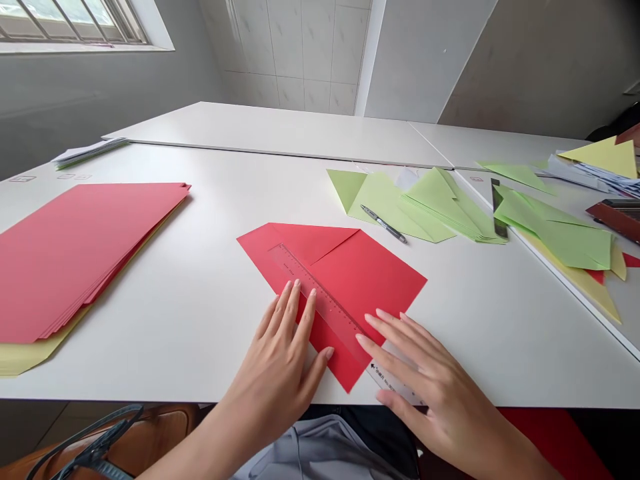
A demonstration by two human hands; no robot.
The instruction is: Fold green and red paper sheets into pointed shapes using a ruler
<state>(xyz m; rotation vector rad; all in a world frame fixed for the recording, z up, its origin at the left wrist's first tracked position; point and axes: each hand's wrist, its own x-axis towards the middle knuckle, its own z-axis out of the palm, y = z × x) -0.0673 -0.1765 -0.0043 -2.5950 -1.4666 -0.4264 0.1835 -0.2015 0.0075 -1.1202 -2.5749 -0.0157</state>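
Observation:
A red paper (385, 267) with a folded flap at its upper left lies on the white table, one corner towards the front edge. Across it, slanting from upper left to lower right, lies a clear plastic ruler (325, 303), whose lower end sticks out past the paper. My left hand (285, 353) rests flat, fingers spread, its fingertips on the ruler and the red paper. My right hand (423, 367) is at the paper's lower right side with its fingers apart, over the ruler's lower end, fingertips at the ruler's edge; whether they press down is unclear.
A stack of red sheets (95, 253) over yellow ones lies at the left. Green folded papers (440, 203) and a pen (384, 224) lie beyond the red paper. More green paper (560, 230) and a dark strip (499, 210) are at the right.

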